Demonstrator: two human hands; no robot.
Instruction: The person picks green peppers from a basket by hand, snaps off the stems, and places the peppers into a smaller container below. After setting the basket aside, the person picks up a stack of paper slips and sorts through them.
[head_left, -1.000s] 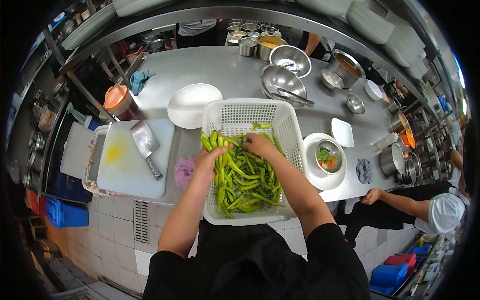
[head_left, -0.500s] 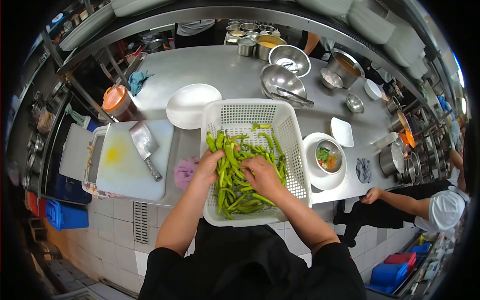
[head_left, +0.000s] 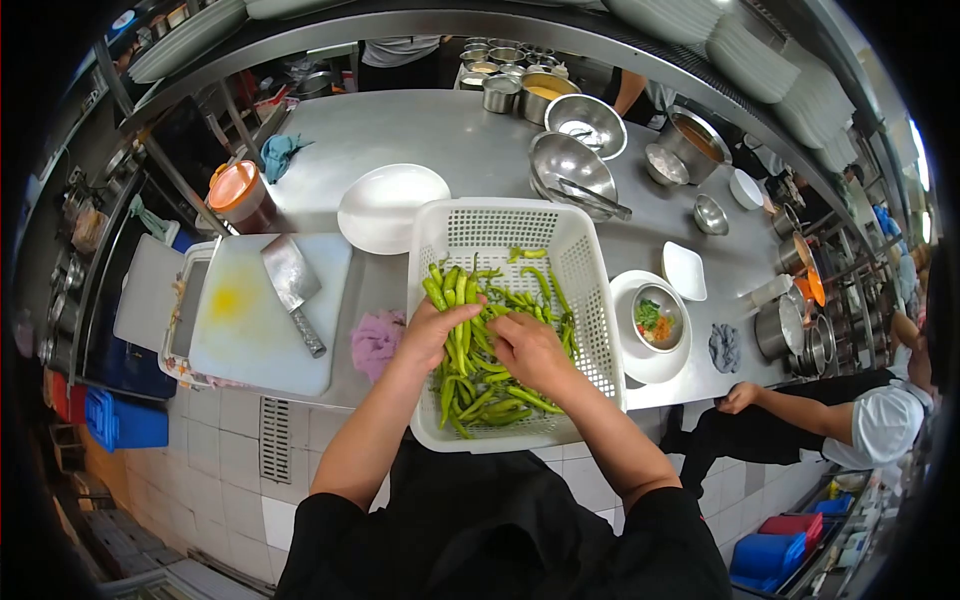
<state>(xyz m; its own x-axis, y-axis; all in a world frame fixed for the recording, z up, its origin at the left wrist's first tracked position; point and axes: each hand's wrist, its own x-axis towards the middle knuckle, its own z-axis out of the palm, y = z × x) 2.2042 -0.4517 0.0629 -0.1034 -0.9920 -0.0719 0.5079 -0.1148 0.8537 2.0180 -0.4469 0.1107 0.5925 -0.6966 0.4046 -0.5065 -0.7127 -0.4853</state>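
Observation:
A white perforated plastic basket (head_left: 597, 330) sits at the near edge of the steel counter, with long green chili peppers (head_left: 485, 400) spread over its floor. My left hand (head_left: 432, 328) is closed round a small bunch of green peppers (head_left: 455, 287), their ends pointing away from me. Just right of it, my right hand (head_left: 530, 350) is down among the loose peppers, fingers curled inward. Its fingertips are hidden, so what they pinch, if anything, does not show.
Left of the basket, a cleaver (head_left: 292, 285) lies on a white cutting board (head_left: 225, 345), with a purple cloth (head_left: 378, 342) beside it. A white oval plate (head_left: 392, 205) and steel bowls (head_left: 572, 170) stand behind. A bowl of chopped ingredients (head_left: 658, 316) is at right, near another person (head_left: 800, 410).
My left hand now has several peppers lined up more neatly side by side in its grip. My right hand has shifted slightly to the right. The whole view has moved a little.

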